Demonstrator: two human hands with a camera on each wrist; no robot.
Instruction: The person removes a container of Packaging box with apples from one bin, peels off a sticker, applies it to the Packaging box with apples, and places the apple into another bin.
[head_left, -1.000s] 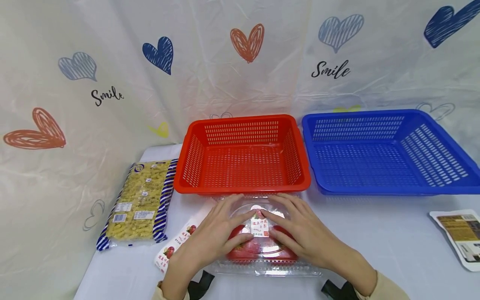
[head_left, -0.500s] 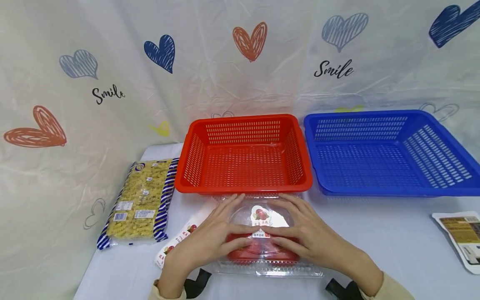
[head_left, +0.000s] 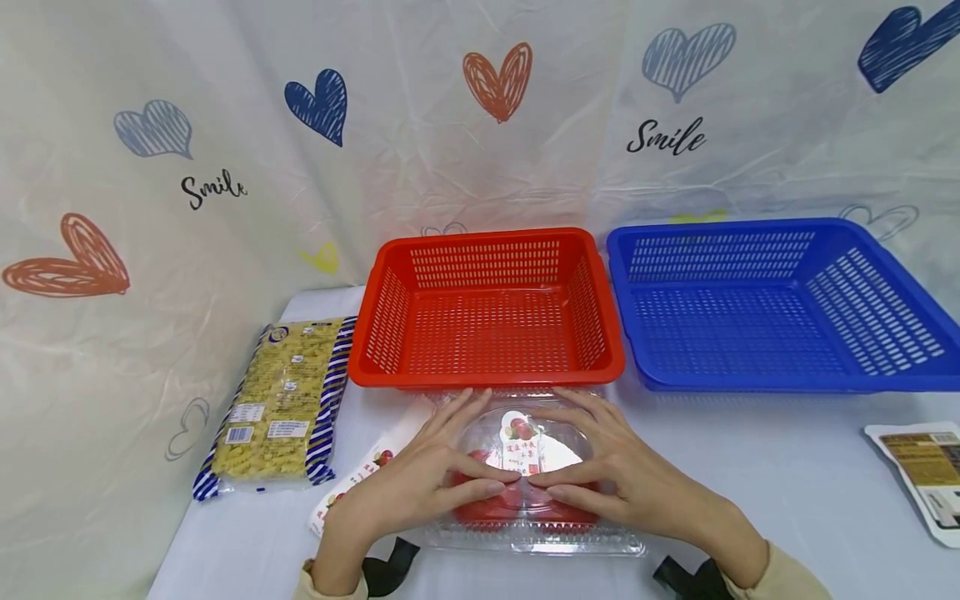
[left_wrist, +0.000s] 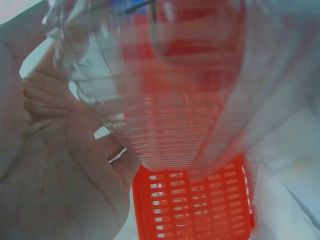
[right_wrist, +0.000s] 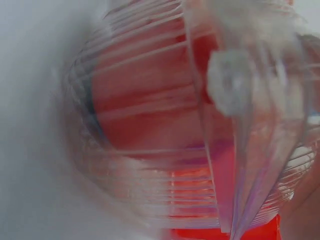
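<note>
A clear plastic clamshell box [head_left: 558, 417] lies on the table, holding red fruit [head_left: 495, 510] that looks like apples. On its lid is a white label [head_left: 521, 442] with a fruit picture. My left hand [head_left: 427, 479] rests over the lid's left side and my right hand [head_left: 626, 471] over its right side, fingers extended. Their tips nearly meet at the label's lower end. In the left wrist view, the ribbed box wall [left_wrist: 160, 120] stands beside my palm [left_wrist: 60, 150]. The right wrist view is blurred; the box [right_wrist: 150, 100] fills most of it.
Right behind the box stands a red basket [head_left: 487, 379], with a blue basket [head_left: 750, 379] beside it. A yellow food bag [head_left: 277, 400] lies to the left, a flat pouch [head_left: 922, 475] far right. A strip of fruit labels [head_left: 363, 471] is partly under my left arm.
My index fingers have slid down the label from its upper part to its lower end, uncovering its picture and print. Box and baskets stay in place.
</note>
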